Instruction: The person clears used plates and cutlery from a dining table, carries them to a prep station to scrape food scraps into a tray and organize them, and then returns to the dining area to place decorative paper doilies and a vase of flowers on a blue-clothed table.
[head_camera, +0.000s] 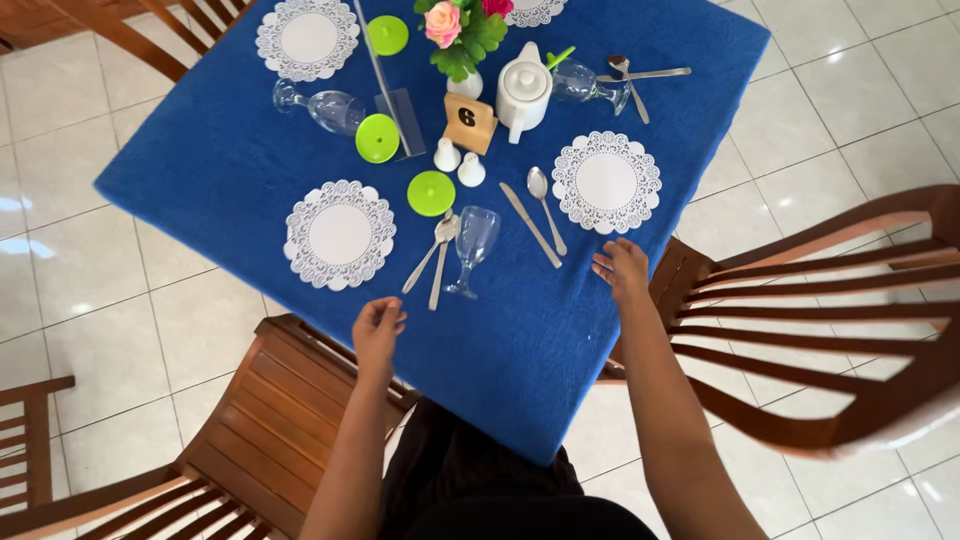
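Observation:
My left hand hovers over the near edge of the blue tablecloth, fingers loosely curled, holding nothing. My right hand rests on the cloth's edge with fingers spread, just below a white paper doily. Between my hands stands an upright wine glass, with a spoon and knife to its left and another knife and spoon to its right. A second doily lies to the left.
Wooden chairs stand at the lower left and right. At the table's centre are a flower vase, white teapot, wooden number block, salt and pepper shakers, green coasters and two glasses lying on their sides.

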